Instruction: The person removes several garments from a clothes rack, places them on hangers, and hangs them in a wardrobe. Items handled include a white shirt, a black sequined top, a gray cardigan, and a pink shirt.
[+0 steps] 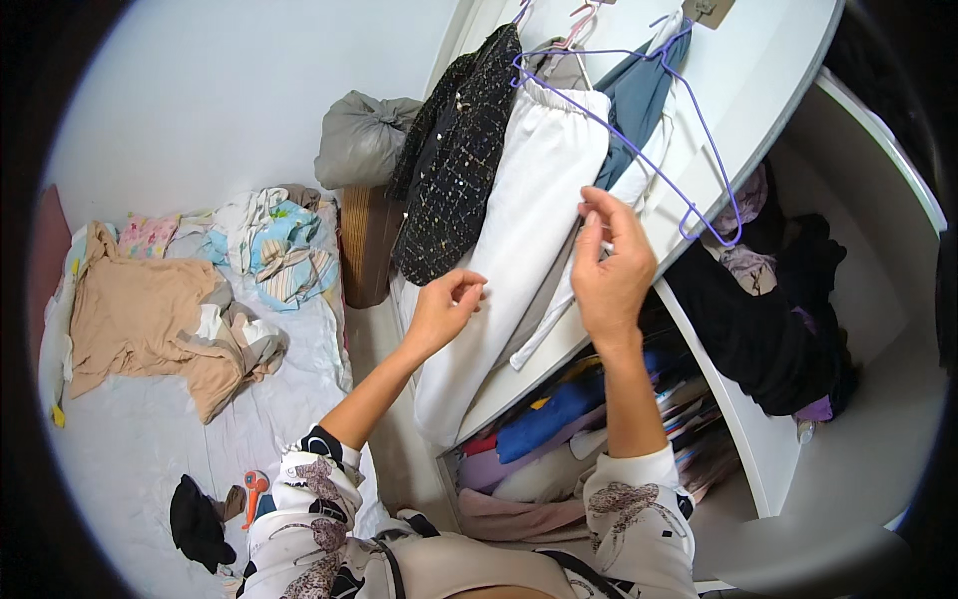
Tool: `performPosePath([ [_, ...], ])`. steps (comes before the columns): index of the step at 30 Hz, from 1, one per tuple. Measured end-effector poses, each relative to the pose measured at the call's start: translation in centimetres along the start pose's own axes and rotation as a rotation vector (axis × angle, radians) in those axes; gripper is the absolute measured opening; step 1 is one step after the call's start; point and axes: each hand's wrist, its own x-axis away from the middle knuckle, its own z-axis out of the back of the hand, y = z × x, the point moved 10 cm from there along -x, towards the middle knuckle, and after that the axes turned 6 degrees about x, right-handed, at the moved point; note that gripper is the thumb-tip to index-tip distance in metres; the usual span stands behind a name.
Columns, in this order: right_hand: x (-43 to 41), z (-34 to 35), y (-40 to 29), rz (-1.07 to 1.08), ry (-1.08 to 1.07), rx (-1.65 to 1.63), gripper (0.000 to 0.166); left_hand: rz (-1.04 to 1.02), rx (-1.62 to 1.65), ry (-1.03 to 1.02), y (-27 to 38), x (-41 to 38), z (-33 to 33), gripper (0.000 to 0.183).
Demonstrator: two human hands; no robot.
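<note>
My left hand (449,308) is in front of the white trousers (516,224), its thumb and fingertips slightly apart, with nothing seen between them. My right hand (615,273) is raised at the trousers' right side, thumb and forefinger apart; no held thing is plain. The trousers hang by a gathered elastic waistband on the white wardrobe door (756,75). Across that waistband passes a thin purple hanger (703,135), tilted. Left of the trousers hangs a black sequined jacket (464,150). Behind them are a grey garment (557,67) and a blue-grey garment (644,97).
Left is a bed (150,442) bearing a beige garment (146,314), rumpled clothes (273,239), a black cloth (196,520) and an orange-handled tool (255,494). A tied grey bag (359,142) sits beyond. Open wardrobe shelves hold dark clothes (763,329) and folded textiles (524,494).
</note>
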Motion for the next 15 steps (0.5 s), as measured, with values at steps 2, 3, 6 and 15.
performPosePath([
  [2, -2.0, 1.3, -2.0, 0.136, 0.020, 0.163, 0.022, -0.076, -0.003, 0.001, 1.3, -2.3, 0.1, 0.021],
  [3, -2.9, 2.2, -3.1, 0.198, 0.063, 0.211, 0.022, -0.091, -0.006, 0.004, 2.0, -3.6, 0.1, 0.021],
  [6, -5.4, 4.9, -5.4, 0.317, 0.173, 0.396, 0.022, -0.151, -0.012, 0.011, 5.0, -7.2, -0.2, 0.022],
  [15, -11.1, 5.9, -2.5, 0.238, 0.051, 0.919, 0.021, -0.225, 0.288, 0.239, 13.9, -20.2, 4.3, 0.018],
])
